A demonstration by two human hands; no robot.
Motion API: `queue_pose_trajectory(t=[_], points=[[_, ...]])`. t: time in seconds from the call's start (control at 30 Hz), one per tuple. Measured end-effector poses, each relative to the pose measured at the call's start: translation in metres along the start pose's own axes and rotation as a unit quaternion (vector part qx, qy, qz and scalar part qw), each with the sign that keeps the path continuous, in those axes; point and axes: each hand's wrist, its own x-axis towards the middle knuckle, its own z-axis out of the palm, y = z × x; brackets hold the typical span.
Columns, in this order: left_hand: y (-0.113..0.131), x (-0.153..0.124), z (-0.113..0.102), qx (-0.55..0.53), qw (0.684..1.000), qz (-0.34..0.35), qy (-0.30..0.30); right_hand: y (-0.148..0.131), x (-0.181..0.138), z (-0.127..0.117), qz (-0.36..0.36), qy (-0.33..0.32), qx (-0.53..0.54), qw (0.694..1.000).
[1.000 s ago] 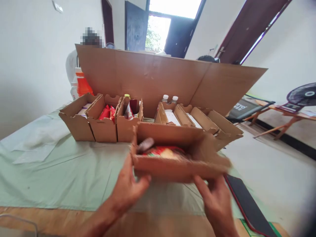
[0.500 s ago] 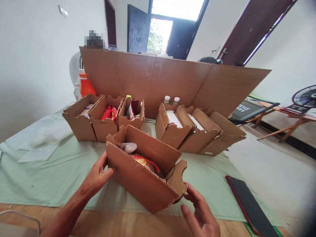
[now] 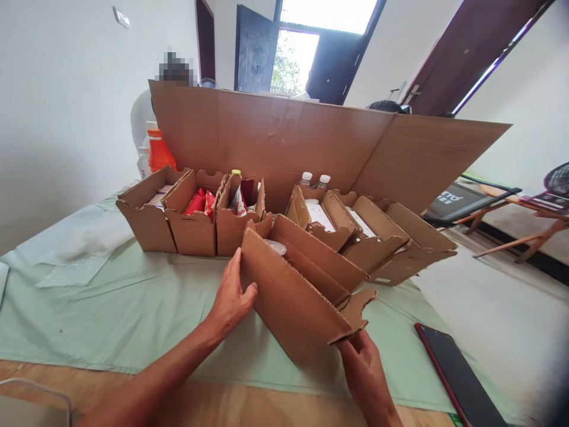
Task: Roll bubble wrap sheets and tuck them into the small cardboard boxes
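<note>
The person holds a long, narrow brown corrugated cardboard tray [image 3: 293,296] at both ends, angled across the desk [image 3: 133,308], which is covered with a pale green cloth. The left hand [image 3: 231,293] lies flat against the tray's far-left side, fingers spread up along the wall and thumb hooked round its corner. The right hand [image 3: 362,370] pinches the tray's near end from beneath, its fingers closed on the scalloped flap there. The tray sits in the middle of the desk, its far end nosing into the gap between two groups of similar trays. Something pale and wrapped [image 3: 278,247] shows just inside its far end; the rest of what it carries is hidden by the near wall.

To the left stand three open cardboard trays [image 3: 178,228] side by side, touching one another; the middle one holds red packets [image 3: 200,203], and the right one a small bottle with a yellow-green cap [image 3: 236,174] among other packets. To the right, several more cardboard trays [image 3: 382,246] fan out, with two clear bottles with white caps [image 3: 315,178] behind them. A tall sheet of brown cardboard [image 3: 311,145] stands as a screen along the back. An orange bottle [image 3: 157,153] stands at its left end, and another person is partly visible behind the screen. A black phone with a red edge [image 3: 457,373] lies flat on the desk, well apart to the right of the right hand.
</note>
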Motion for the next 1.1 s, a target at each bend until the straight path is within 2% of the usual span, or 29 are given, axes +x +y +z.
queue_pose_trajectory(t=[0.1,0.23,0.33,0.47,0.63,0.77,0.87,0.93,1.1], points=[[-0.005,0.005,0.021,0.004,1.0,0.016,-0.012,0.007,-0.004,0.002,0.004,0.023,-0.005,1.0],[-0.016,-0.012,0.036,-0.012,0.998,0.009,-0.06,0.014,-0.018,0.014,0.001,0.037,0.014,0.999],[-0.018,-0.026,0.039,-0.014,0.997,0.0,-0.077,0.015,-0.021,0.018,0.023,0.058,0.024,0.998],[-0.014,-0.042,0.043,-0.002,0.995,0.027,-0.097,0.023,-0.02,0.013,0.054,0.073,0.014,0.996],[-0.012,-0.043,0.039,0.001,0.99,0.059,-0.127,0.029,-0.015,0.015,0.031,0.137,-0.049,0.989],[-0.014,-0.03,0.028,-0.025,0.99,0.06,-0.125,0.005,-0.004,0.024,0.01,0.123,-0.167,0.978],[-0.016,-0.029,0.026,-0.045,0.991,0.073,-0.105,-0.009,0.003,0.02,-0.019,0.088,-0.24,0.966],[-0.017,-0.035,0.028,-0.055,0.991,0.084,-0.093,-0.008,0.002,0.012,-0.036,0.063,-0.273,0.959],[-0.017,-0.046,0.034,-0.071,0.984,0.133,-0.089,0.012,-0.012,0.002,-0.073,0.061,-0.325,0.941]])
